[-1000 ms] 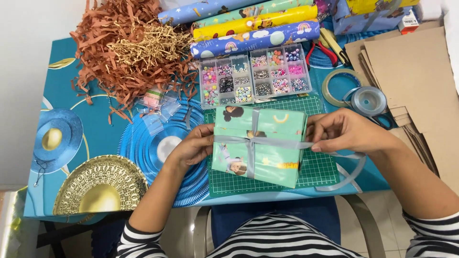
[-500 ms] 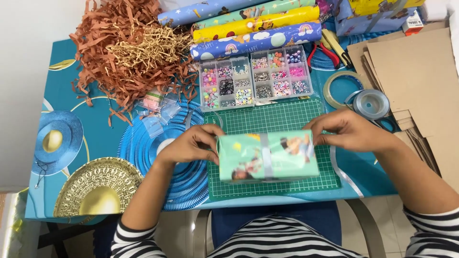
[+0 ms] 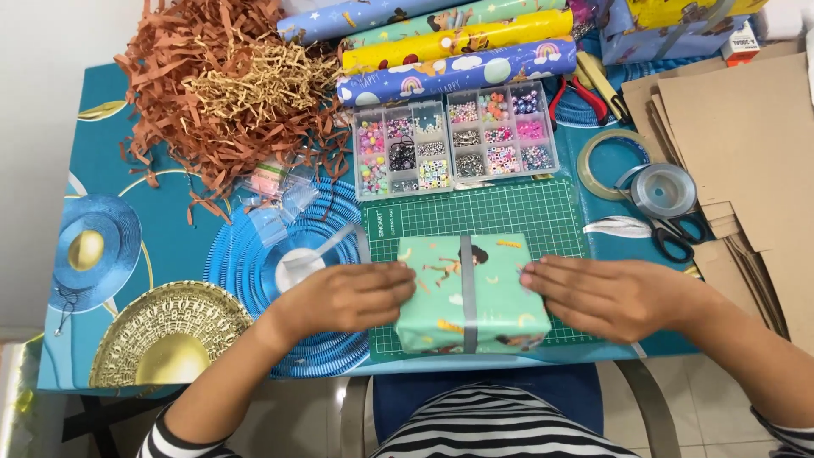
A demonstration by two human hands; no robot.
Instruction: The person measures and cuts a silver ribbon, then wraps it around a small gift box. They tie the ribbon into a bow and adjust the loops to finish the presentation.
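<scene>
mint-green wrapped box point(image 3: 496, 293), banded by a grey ribbon point(image 3: 467, 293), lies flat on the green cutting mat point(image 3: 509, 212) at the surface's near edge; your left hand point(image 3: 343, 297) and right hand point(image 3: 606, 297) press its sides, fingers extended together, steadying it.

Black-and-white striped top, sleeves pushed up, bare forearms
</scene>
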